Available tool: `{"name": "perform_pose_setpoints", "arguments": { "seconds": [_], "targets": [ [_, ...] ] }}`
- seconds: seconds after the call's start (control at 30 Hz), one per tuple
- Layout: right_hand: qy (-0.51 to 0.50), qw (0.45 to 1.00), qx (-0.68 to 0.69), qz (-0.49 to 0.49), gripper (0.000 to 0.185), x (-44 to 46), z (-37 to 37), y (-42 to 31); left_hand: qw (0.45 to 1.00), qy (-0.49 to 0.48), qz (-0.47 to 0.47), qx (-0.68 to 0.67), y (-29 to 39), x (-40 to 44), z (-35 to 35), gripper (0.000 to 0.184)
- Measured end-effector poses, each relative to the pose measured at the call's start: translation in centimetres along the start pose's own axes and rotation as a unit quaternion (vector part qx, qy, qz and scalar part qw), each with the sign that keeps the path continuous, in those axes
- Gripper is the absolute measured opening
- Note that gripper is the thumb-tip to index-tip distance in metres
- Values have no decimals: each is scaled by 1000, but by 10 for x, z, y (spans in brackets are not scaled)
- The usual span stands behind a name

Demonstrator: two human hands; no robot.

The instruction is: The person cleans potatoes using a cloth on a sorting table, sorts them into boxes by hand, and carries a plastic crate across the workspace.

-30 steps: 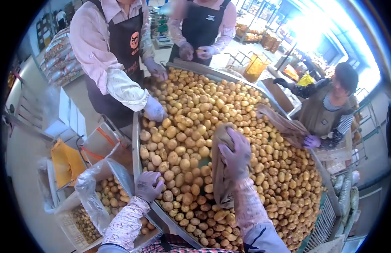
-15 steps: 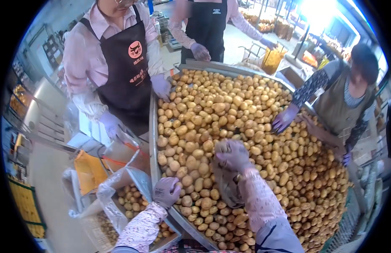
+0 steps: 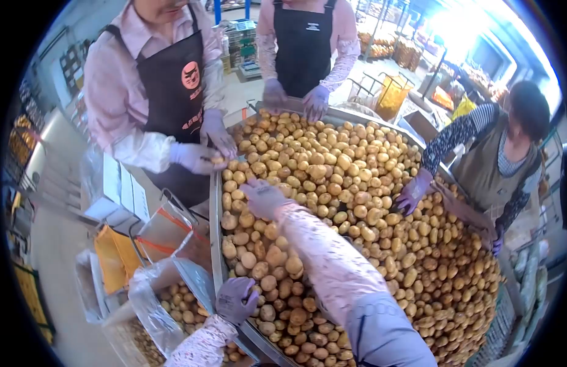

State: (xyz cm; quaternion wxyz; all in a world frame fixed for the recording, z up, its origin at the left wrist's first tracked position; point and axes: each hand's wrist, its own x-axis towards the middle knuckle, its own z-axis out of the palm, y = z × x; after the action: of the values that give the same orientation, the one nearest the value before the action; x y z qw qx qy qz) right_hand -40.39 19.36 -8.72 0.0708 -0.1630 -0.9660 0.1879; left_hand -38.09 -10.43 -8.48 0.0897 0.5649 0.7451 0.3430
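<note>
A large metal-rimmed sorting table (image 3: 215, 244) is heaped with potatoes (image 3: 332, 162). Gloved in light purple, my right hand (image 3: 263, 199) reaches far across the heap to its left side. Its fingers are spread over potatoes there, with nothing visibly held. My left hand (image 3: 236, 300), in a greyish-purple glove, is at the table's left rim beside the nearest potatoes. Its fingers are curled, and whatever is inside them is hidden. Just left of that hand, below the rim, a plastic-lined box (image 3: 184, 306) holds more potatoes.
Two people in dark aprons (image 3: 173, 92) stand at the far left and far side, gloved hands by the rim. A third person (image 3: 510, 140) at right has a hand on the heap. A yellow crate (image 3: 116, 257) and a bag with orange trim (image 3: 173, 229) stand left.
My right hand has moved from mid-heap to the far left of the potatoes. My left hand stays by the rim. The person at left has brought both hands together; the far person's hands now rest at the rim.
</note>
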Motion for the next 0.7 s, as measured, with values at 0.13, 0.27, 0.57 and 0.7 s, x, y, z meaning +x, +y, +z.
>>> {"name": "perform_pose_setpoints", "arguments": {
  "seconds": [0.13,0.27,0.57,0.7],
  "targets": [
    [-149,988,-4,43,28,-27,4,-15,1000,-1,6,-1,-2,-1,-2,27],
    [-256,965,-38,51,27,-68,-44,-4,1000,0,8,-4,-2,1,-2,25],
    [62,967,-34,243,35,17,-112,152,1000,-14,7,18,-8,4,2,25],
    [-56,967,-93,230,38,14,-77,163,999,-41,-18,27,-1,4,-1,27]
  ]
}}
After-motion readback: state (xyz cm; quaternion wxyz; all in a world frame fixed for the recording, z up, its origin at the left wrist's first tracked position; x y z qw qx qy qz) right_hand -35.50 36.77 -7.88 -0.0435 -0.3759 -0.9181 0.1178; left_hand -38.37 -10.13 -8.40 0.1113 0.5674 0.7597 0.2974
